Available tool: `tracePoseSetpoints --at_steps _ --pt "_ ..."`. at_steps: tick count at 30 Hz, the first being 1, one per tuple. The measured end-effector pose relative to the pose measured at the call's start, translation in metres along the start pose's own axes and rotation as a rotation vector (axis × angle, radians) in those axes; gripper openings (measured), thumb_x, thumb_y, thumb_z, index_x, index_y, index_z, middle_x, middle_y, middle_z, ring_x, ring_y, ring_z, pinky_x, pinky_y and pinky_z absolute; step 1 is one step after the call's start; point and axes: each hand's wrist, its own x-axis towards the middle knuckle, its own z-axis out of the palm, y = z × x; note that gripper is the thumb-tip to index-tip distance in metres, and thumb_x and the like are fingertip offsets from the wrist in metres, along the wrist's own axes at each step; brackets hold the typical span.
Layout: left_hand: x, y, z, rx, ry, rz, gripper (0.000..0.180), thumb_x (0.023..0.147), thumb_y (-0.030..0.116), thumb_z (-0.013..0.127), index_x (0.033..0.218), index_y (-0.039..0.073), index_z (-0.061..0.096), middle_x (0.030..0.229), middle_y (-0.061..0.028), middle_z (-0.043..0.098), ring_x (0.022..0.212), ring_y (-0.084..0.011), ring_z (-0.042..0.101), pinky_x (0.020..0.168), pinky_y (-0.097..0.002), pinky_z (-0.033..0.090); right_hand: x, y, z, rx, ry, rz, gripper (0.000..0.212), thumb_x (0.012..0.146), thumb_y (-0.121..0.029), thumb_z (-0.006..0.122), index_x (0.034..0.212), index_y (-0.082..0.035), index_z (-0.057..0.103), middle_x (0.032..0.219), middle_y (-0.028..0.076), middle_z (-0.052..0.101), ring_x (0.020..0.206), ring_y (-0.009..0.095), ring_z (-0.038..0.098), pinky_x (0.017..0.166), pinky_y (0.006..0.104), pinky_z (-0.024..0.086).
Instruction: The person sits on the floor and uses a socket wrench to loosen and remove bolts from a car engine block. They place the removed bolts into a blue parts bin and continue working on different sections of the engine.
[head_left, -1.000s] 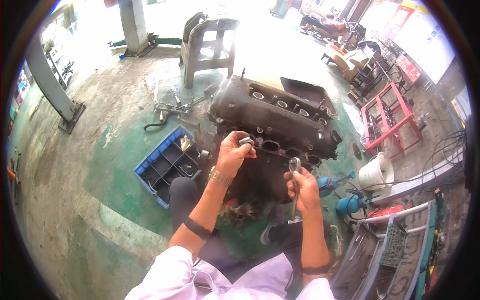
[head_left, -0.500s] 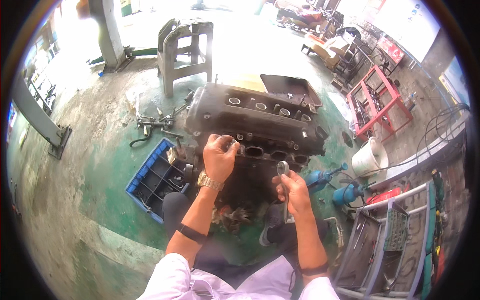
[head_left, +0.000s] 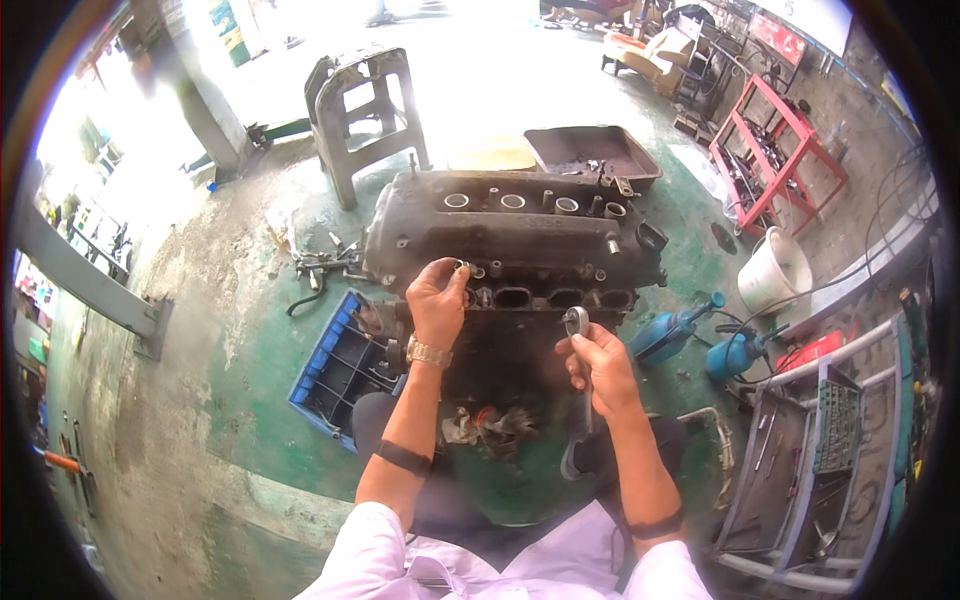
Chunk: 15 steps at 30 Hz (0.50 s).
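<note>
A dark, greasy engine (head_left: 480,235) with a cover on top stands in front of me. My left hand (head_left: 437,305) is closed, thumb and fingertips pinching a small shiny metal piece (head_left: 462,265) at the near edge of the cover, beside a bolt (head_left: 479,271). I cannot make out its exact kind. In my right hand (head_left: 600,372) is a ratchet wrench (head_left: 577,320), gripped below its round head, with the handle pointing down. That head sits just in front of the engine's row of oval ports (head_left: 566,299), apparently apart from them.
A blue divided tray (head_left: 322,375) lies left of the engine, a dark pan (head_left: 600,150) behind it. On the right are blue bottles (head_left: 665,335), a white bucket (head_left: 775,272) and a tool rack (head_left: 800,470). A stool (head_left: 370,120) stands beyond. Rags (head_left: 495,428) lie between my feet.
The whole view has shifted slightly. My left fingertips have risen a little toward the cover's edge, and the small metal piece shows more clearly. My right hand still holds the ratchet wrench.
</note>
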Motion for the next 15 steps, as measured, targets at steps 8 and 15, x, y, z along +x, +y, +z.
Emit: tracePoseSetpoints --at_steps 8,15 --pt "0.007 -0.018 0.003 0.382 0.021 0.259 0.019 0.083 0.004 0.073 0.099 -0.005 0.067 0.083 -0.0066 0.067 0.065 -0.0103 0.059 0.059 -0.026 0.048 0.003 0.0 -0.007 0.01 0.007 -0.004 0.007 0.096 -0.011 0.054 0.098 -0.007 0.059 0.086 0.004 0.065 0.059 0.005 0.052 0.047 0.0208 0.04" --pt "0.003 -0.014 0.007 0.602 0.003 0.465 0.021 0.08 0.003 0.074 0.098 -0.006 0.068 0.082 -0.0116 0.065 0.065 -0.017 0.061 0.061 -0.0301 0.05 0.007 0.002 -0.01 -0.002 0.005 -0.022 0.01 0.097 -0.013 0.052 0.101 -0.006 0.057 0.086 0.007 0.065 0.058 0.007 0.053 0.046 0.0221 0.039"
